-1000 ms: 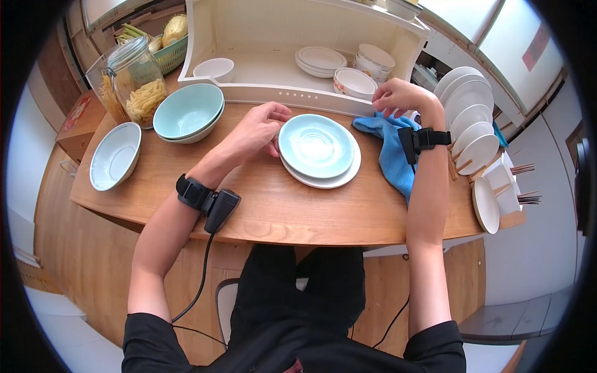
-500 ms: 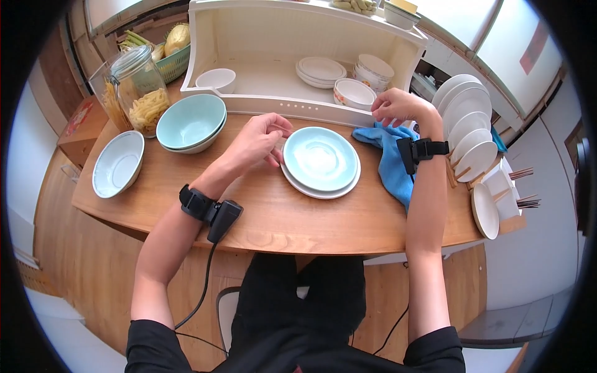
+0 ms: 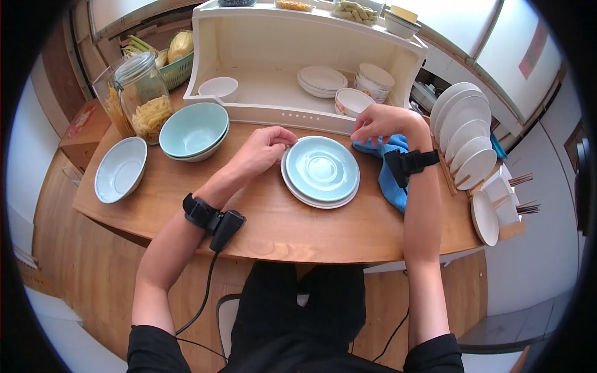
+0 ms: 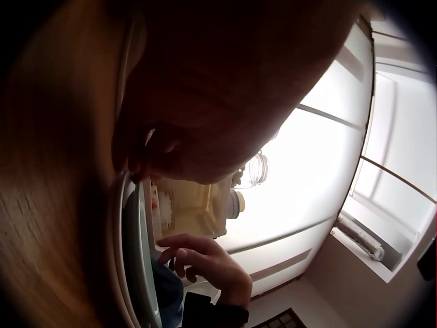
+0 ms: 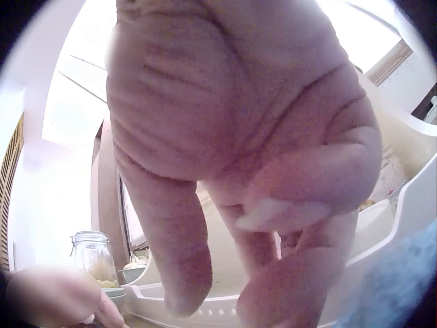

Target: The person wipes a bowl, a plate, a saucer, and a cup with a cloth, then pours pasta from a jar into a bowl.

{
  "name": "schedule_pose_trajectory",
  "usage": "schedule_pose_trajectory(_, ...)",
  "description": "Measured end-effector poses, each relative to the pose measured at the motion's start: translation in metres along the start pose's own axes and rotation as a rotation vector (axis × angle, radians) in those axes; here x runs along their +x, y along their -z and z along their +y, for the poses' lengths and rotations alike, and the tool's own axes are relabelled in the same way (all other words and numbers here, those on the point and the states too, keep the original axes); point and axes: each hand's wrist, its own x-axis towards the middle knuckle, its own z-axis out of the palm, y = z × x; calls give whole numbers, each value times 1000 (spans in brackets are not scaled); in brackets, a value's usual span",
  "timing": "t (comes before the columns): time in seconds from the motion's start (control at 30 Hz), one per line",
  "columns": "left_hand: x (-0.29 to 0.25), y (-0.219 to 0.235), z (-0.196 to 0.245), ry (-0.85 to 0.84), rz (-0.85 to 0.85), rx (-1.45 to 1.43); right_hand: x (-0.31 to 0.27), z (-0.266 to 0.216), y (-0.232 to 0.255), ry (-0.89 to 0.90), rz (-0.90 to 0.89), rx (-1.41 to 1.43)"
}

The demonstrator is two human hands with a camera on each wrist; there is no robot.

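A: What differs from half a second ago?

B: At left, the left hand [image 3: 266, 151] stays at the upper left rim of the round, glossy aqua plate [image 3: 323, 168], its fingers bent; whether they pinch the rim I cannot tell. That plate rests on a round white plate [image 3: 295, 194], mid-table. Further right, the right hand [image 3: 388, 122] has moved leftward, nearer the plates, its fingers loosely curled around nothing.

A: What is around them, and what blocks the view?

B: From the left on the brown wooden table [image 3: 311, 239]: a pale, wide-rimmed bowl [image 3: 121, 171], a clear glass jar [image 3: 149, 102] of pale pasta, then a deep aqua bowl [image 3: 194, 129]. A cream shelf unit [image 3: 261, 56] stands behind. Past the plates, the right arm covers part of a crumpled blue cloth [image 3: 390, 183]. Upright white plates [image 3: 476, 168] stand at far right. In the right wrist view, the palm fills most of the frame.

A: How many of each?

B: One pale bowl, one jar, two nested bowls counting the aqua one, at least two plates in the central stack, one cloth, and at least five upright plates.
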Motion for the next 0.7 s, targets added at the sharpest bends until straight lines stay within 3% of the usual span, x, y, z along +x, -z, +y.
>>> schedule_pose_trajectory(0.13,2,0,-1,-13,45,-26,4,-12,-12,-29,-95,47)
schedule_pose_trajectory(0.33,4,-2,-6,31,-42,-48,25,-15,-30,-34,-216,3)
schedule_pose_trajectory(0.6,3,-2,-7,27,-14,-42,33,-18,-35,45,-189,89)
schedule_pose_trajectory(0.7,6,-1,-12,-3,-14,-48,19,-24,-24,79,-82,97)
